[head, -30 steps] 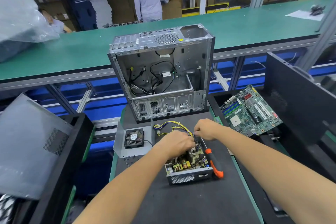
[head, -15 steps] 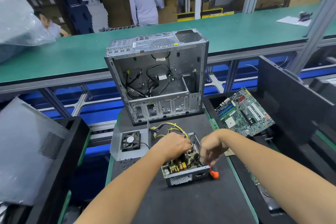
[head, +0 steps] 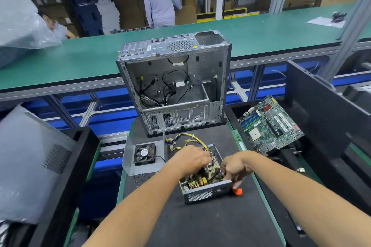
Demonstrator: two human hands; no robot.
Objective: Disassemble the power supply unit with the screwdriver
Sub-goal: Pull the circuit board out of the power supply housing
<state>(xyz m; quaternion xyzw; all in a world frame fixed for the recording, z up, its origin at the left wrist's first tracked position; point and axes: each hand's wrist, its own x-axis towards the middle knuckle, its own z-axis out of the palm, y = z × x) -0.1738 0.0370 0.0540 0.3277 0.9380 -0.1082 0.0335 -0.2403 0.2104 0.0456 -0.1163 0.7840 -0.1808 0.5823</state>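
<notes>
— Well, what can't be made out at this bench?

— Most of my orange-handled screwdriver (head: 237,191): only the butt of its handle shows, on the dark mat just beside the right near corner of the open grey metal power supply unit (head: 204,183). My right hand (head: 236,166) covers the rest, its fingers curled down at that corner; whether they actually grip the tool I cannot tell. My left hand (head: 190,159) lies over the unit's far half, fingertips buried among the parts, so its hold is just as unclear.

— And the unit itself?

— Lid off, circuit board bare, with a yellow transformer and dark components crowded inside. The perforated end wall faces me. A bundle of yellow and black wires (head: 186,140) loops out of its far end across the mat.

— Around it?

— To the left, a black square fan (head: 145,154) on a folded grey metal plate (head: 128,163); behind, the gutted silver computer case (head: 174,82); to the right, a green motherboard (head: 270,124), its lower edge hidden in a black bin.
</notes>
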